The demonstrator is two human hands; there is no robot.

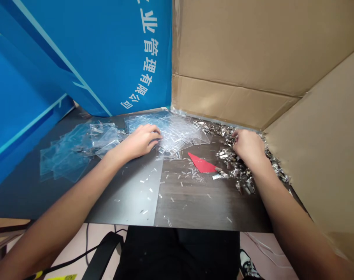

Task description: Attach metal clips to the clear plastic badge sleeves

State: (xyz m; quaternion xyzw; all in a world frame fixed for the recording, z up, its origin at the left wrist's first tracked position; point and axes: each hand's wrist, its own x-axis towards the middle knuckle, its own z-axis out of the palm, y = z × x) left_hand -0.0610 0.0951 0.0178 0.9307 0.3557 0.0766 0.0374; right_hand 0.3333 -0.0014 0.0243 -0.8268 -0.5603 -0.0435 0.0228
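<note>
My left hand [140,142] rests on a spread pile of clear plastic sleeves [177,132], fingers curled against them. Further left lies a second loose pile of sleeves [68,159]. My right hand [248,147] sits in a heap of shiny metal clips [232,167], its fingertips among them. Whether either hand grips anything is hidden. Between my hands lies a red triangular piece [201,163], with clips touching its right tip. Small clear strips [188,175] are scattered over the dark wood-grain table [212,206].
A thin transparent sheet [127,194] covers part of the table's front. A blue printed banner [106,58] stands at the back left, and cardboard panels [238,50] rise behind and right. A chair armrest [102,254] shows below the table's front edge.
</note>
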